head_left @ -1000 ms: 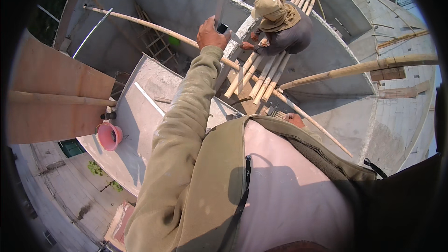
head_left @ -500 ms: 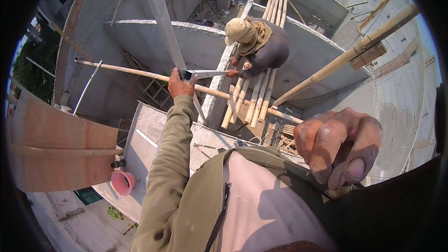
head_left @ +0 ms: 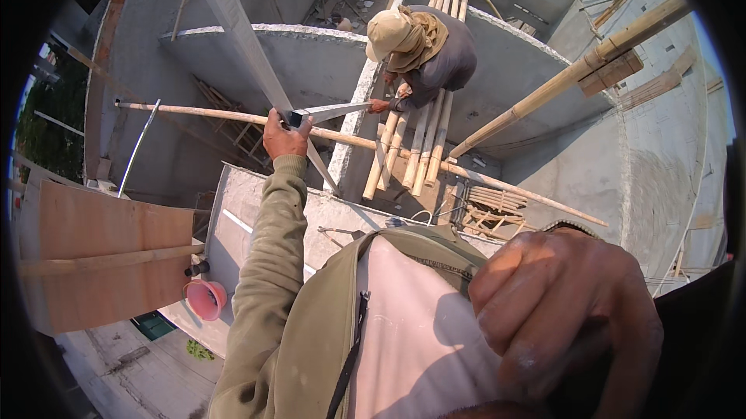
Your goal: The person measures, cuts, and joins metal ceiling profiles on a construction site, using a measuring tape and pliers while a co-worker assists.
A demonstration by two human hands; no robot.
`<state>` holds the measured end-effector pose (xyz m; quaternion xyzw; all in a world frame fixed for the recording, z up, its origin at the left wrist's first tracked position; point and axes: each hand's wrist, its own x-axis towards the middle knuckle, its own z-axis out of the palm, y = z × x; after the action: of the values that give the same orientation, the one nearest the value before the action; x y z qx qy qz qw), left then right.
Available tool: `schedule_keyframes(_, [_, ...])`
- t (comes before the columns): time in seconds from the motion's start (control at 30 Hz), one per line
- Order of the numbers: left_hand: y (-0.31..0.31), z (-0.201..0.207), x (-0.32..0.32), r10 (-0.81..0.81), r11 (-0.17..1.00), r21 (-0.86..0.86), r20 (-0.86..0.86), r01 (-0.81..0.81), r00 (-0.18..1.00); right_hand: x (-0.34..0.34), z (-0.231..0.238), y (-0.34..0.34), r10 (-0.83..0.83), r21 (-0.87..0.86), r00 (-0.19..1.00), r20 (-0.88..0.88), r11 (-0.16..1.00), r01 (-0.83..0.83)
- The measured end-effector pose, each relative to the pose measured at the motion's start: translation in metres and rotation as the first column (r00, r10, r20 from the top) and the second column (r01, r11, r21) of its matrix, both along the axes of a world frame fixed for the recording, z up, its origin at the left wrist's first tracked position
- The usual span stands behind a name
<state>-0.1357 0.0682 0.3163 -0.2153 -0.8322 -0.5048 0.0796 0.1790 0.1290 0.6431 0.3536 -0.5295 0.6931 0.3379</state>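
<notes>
At arm's length, my left hand (head_left: 286,136) is closed around the joint of a silver metal frame. Its long metal profile (head_left: 237,34) rises to the upper left, and a shorter metal profile (head_left: 336,111) runs right. Across from me a co-worker (head_left: 435,50) in a cap and dark top bends over, with a hand (head_left: 378,106) at the short profile's far end. Close to the camera at lower right, my right hand (head_left: 556,302) is curled with fingers pressed together. Whatever it may hold is hidden.
Bamboo poles (head_left: 427,147) lie bundled beneath the co-worker, crossed by one long pole (head_left: 210,113). A thick bamboo pole (head_left: 575,73) slants at right. Grey walls (head_left: 311,54) enclose deep drops. At left are a plywood sheet (head_left: 116,252) and a pink bucket (head_left: 205,300) on a ledge.
My right hand has come lower and nearer the camera, its fingers still curled. The view has shifted slightly. My left hand keeps its grip on the metal frame.
</notes>
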Motion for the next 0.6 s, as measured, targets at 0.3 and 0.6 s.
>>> schedule_keyframes(0.3, [0.007,-0.004,0.008,-0.033,0.999,0.034,-0.015,0.033,0.999,0.009,-0.127,0.089,-0.330,0.195,0.575,0.749,0.939,0.284])
schedule_keyframes(0.6, [0.012,-0.003,0.011,-0.086,0.983,0.173,0.154,0.059,0.984,0.071,-0.397,0.166,-0.721,0.720,-0.074,0.690,0.693,-0.044])
